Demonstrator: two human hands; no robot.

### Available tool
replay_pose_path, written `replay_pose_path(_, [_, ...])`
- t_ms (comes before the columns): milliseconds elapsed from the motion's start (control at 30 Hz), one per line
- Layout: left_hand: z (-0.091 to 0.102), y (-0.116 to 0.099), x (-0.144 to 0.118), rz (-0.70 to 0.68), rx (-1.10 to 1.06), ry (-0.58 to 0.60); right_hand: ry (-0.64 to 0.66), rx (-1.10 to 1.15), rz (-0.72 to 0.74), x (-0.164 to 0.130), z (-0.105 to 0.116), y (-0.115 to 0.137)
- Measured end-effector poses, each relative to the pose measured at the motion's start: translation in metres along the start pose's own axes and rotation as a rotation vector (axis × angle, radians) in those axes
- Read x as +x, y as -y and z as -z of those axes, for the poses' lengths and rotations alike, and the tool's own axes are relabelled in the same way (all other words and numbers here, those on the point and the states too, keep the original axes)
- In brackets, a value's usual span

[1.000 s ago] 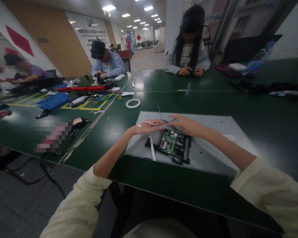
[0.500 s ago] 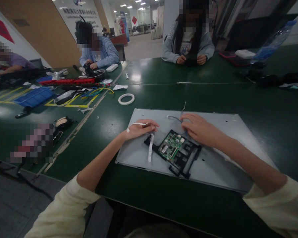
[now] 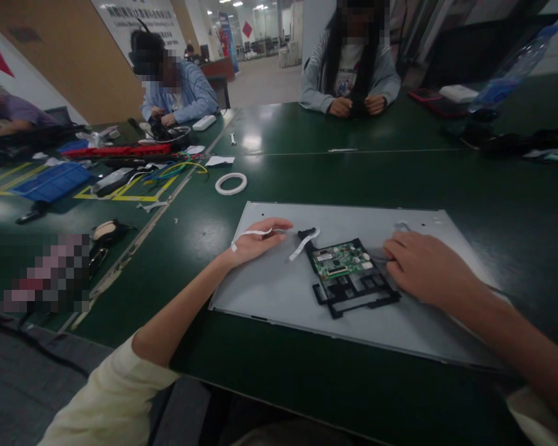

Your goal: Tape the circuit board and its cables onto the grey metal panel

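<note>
Grey sheet metal, one large panel (image 3: pixel 279 291), lies flat on the green table (image 3: pixel 307 173), and the work sits on it: one green circuit board (image 3: pixel 341 260) seated in one black plastic frame (image 3: pixel 353 288). The right hand (image 3: pixel 423 266) rests palm-down just beside the frame's right edge, fingers curled loosely onto the panel and touching thin wires (image 3: pixel 402 226) there; whether it pinches anything I cannot tell. The left hand (image 3: pixel 255 238) lies well to the other side of the board, fingers slack and half open, with one white strip (image 3: pixel 253 233) draped across it, seemingly stuck rather than held. Between that hand and the board lies one white flat ribbon cable (image 3: pixel 303 243), its far end loose on the panel and not visibly plugged in. As a judgement, the board looks placed but not finished: the ribbon is free, the wires are unrouted, and no screws or tools show near either hand. Beyond the left hand sits one roll of white tape (image 3: pixel 231 184). Three other people are at the tables, two opposite and one at the far left edge.
</note>
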State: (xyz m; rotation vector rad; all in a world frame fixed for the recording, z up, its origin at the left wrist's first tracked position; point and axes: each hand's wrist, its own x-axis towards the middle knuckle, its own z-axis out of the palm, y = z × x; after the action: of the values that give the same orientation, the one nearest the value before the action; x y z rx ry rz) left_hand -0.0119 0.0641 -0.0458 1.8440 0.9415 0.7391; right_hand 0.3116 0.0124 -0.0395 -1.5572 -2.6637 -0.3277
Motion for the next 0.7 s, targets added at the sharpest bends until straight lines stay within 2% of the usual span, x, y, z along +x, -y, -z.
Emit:
replay_pose_path(167, [0.000, -0.001, 0.000, -0.014, 0.028, -0.014, 0.046, 0.021, -0.091, -0.002, 0.008, 0.013])
replay_pose_path(333, [-0.002, -0.001, -0.001, -0.027, 0.195, 0.010, 0.063, 0.048, -0.110, -0.004, 0.014, 0.020])
replay_pose_path(467, [-0.003, -0.004, -0.002, -0.061, 0.293, 0.006, 0.116, 0.079, -0.202, -0.007, 0.017, 0.026])
replay_pose_path(567, [-0.005, -0.005, -0.003, -0.084, 0.349, 0.003, 0.055, 0.091, -0.217, -0.008, 0.017, 0.034])
replay_pose_path(700, [-0.010, -0.009, -0.005, -0.238, 0.441, 0.018, -0.081, 0.065, -0.121, -0.005, 0.016, 0.040])
